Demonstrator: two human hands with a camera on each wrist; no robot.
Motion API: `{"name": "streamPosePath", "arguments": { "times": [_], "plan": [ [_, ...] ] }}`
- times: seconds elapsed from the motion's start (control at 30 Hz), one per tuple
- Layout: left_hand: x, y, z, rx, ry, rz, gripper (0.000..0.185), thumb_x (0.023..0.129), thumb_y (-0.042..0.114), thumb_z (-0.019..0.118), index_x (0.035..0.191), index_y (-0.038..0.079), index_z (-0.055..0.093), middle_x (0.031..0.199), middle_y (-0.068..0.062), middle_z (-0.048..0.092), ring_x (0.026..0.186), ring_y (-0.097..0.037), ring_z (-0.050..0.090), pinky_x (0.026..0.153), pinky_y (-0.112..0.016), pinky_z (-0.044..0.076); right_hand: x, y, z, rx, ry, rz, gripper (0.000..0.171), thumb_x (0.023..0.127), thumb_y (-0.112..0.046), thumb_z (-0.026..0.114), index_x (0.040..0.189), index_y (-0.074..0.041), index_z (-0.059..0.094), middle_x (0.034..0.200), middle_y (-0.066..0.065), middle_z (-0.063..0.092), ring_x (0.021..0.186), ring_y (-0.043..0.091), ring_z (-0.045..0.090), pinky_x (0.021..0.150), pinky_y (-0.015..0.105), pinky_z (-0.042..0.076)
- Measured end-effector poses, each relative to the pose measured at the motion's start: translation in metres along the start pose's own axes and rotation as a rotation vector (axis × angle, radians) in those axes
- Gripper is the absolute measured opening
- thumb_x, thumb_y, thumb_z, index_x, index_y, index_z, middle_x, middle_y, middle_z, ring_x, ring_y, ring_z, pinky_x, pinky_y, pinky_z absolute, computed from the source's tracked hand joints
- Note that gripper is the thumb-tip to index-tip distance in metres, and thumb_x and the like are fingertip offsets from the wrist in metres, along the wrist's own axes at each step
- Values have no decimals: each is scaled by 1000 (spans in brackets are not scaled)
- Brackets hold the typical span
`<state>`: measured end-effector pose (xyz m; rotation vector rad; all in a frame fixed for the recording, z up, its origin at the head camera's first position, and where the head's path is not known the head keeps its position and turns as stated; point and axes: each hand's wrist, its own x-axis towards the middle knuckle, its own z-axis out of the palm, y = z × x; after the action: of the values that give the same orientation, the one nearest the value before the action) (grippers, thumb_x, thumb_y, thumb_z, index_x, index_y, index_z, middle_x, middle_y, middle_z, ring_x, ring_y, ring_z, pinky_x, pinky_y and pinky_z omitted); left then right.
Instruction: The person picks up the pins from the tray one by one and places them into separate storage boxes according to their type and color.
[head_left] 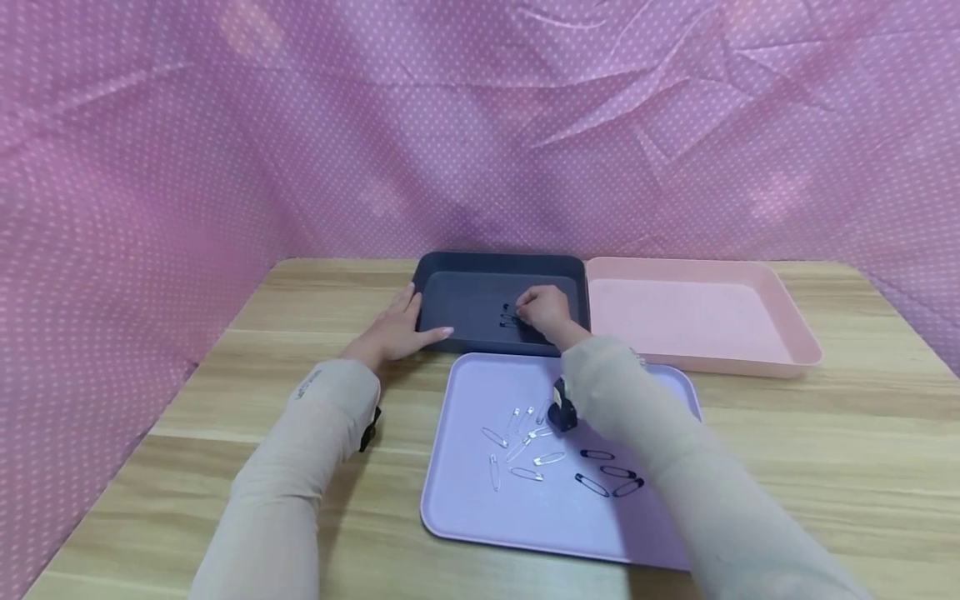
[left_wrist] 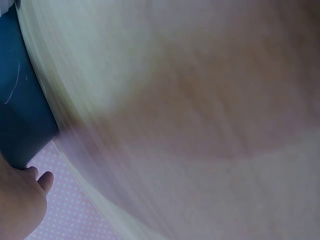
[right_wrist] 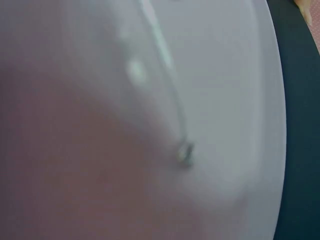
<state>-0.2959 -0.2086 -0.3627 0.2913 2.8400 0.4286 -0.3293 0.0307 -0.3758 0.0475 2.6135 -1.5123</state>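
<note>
My right hand (head_left: 542, 312) reaches into the dark blue tray (head_left: 465, 321). Its fingers curl down over a few black safety pins (head_left: 509, 317) lying there, and I cannot see whether it pinches one. My left hand (head_left: 399, 330) rests flat against the tray's left rim with fingers straight and the thumb along the front edge. In the left wrist view the hand (left_wrist: 20, 202) shows beside the dark tray (left_wrist: 20, 105). Nearer me lies a lavender tray (head_left: 465, 500) with several silver safety pins (head_left: 525, 450) and three black safety pins (head_left: 609, 475). The right wrist view is blurred, showing one silver pin (right_wrist: 184, 152).
An empty pink tray (head_left: 787, 333) stands to the right of the dark one. All three trays sit on a wooden table (head_left: 825, 442). Pink dotted cloth (head_left: 225, 150) walls in the back and both sides.
</note>
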Motion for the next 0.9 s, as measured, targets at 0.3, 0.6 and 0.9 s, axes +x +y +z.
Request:
{"name": "streamPosePath", "arguments": {
  "times": [0.3, 0.6, 0.9],
  "plan": [
    [0, 0, -1, -19, -6, -4, 104, 70, 75, 31, 138, 3, 0, 142, -6, -16, 128, -21, -12, 101, -44, 5, 7, -9, 3, -108, 33, -34, 9, 78, -1, 57, 82, -2, 64, 86, 9, 60, 73, 18, 51, 61, 25, 44],
    [0, 0, -1, -28, -20, -13, 105, 68, 77, 31, 138, 5, -1, 142, -5, -17, 128, -20, -13, 101, -44, 5, 10, -11, 4, -129, 38, -12, 11, 80, -1, 54, 85, -2, 64, 89, 9, 60, 77, 19, 53, 66, 29, 46],
    [-2, 0, -2, -28, -17, -19, 105, 69, 76, 31, 138, 5, -1, 142, -5, -16, 128, -20, -12, 102, -44, 5, 13, -7, 2, -110, 15, -35, 12, 79, -1, 53, 86, -1, 63, 88, 10, 60, 76, 19, 53, 65, 27, 45]
  ]
}}
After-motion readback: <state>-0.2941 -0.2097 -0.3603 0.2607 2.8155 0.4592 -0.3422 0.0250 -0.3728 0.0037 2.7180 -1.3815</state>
